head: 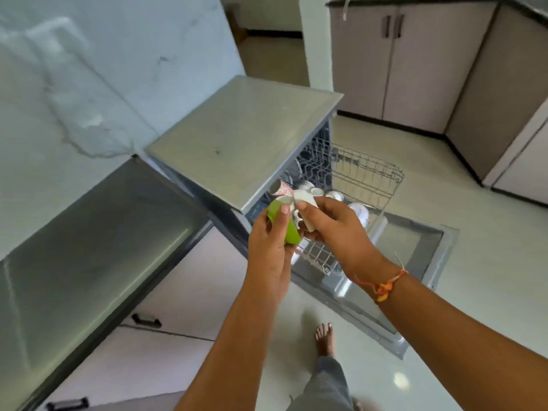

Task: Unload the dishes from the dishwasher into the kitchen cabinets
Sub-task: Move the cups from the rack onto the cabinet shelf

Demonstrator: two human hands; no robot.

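Observation:
My left hand (268,250) grips a green cup (289,229) above the near corner of the dishwasher. My right hand (335,229) holds a white cup (305,200) right beside it, and the two cups touch. Behind them a patterned cup (281,186) shows at the edge of the dishwasher top. The wire rack (370,173) is pulled out over the open dishwasher door (421,247). Several white cups (335,195) and a white plate (360,213) sit in the rack.
The grey dishwasher top (243,137) lies to the left of the rack. A dark counter (89,247) runs along the left above drawers with black handles (146,320). Closed beige cabinets (394,60) stand at the far side. My bare foot (324,339) is on the tiled floor.

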